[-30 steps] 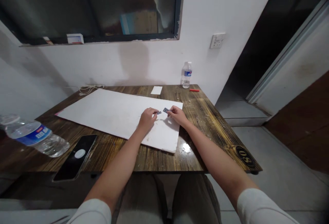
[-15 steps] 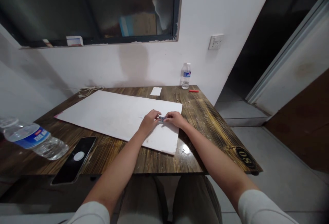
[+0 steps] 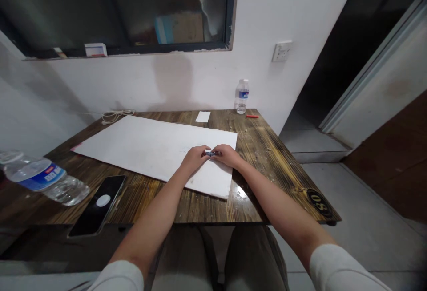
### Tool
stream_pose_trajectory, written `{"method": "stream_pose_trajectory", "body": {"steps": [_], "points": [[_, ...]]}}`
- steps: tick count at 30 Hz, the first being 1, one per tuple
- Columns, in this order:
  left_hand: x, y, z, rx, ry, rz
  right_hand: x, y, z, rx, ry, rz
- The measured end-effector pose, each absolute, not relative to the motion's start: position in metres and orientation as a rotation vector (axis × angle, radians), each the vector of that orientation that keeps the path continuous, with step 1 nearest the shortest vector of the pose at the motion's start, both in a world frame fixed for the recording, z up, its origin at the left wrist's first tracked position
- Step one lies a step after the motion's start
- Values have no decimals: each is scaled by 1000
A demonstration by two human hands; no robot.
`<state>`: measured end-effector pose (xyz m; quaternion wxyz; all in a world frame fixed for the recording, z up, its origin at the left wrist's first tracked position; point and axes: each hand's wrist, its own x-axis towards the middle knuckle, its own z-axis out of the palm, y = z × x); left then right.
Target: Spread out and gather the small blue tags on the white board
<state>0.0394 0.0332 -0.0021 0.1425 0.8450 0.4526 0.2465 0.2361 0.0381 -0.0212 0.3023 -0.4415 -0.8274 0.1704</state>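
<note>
My left hand (image 3: 195, 158) and my right hand (image 3: 227, 155) meet above the near right part of a large white board (image 3: 143, 146), their fingertips pinching a small dark-blue object (image 3: 211, 153). Its shape is mostly hidden by my fingers, and I cannot tell if it is one piece or several. Both hands are close to the board's surface. The board lies on a dark wooden table (image 3: 256, 148).
A water bottle (image 3: 43, 177) lies at the near left beside a black smartphone (image 3: 98, 202). At the back of the table are a standing water bottle (image 3: 242, 97), a white card (image 3: 203, 116), a small red stick (image 3: 252, 116) and a white cord (image 3: 116, 115).
My hands have come closer together. The separate blue bits held in each hand a second ago now sit as one small object between my fingertips.
</note>
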Motion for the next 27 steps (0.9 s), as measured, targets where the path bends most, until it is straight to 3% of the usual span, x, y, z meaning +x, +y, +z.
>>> {"method": "stream_pose_trajectory", "body": {"steps": [8,15,21,27], "points": [[22,24,13,2441,1424,845,239,39,-23,-1202,-2095,478],[-33,13,25,2551,1708,392,239,41,-25,-1208,-2109,488],[-58,8,21,2746,1544,118,239,40,-25,-1181,-2120,494],[-56,14,18,2882,1365,249,239,40,-24,-1189,-2142,486]]}}
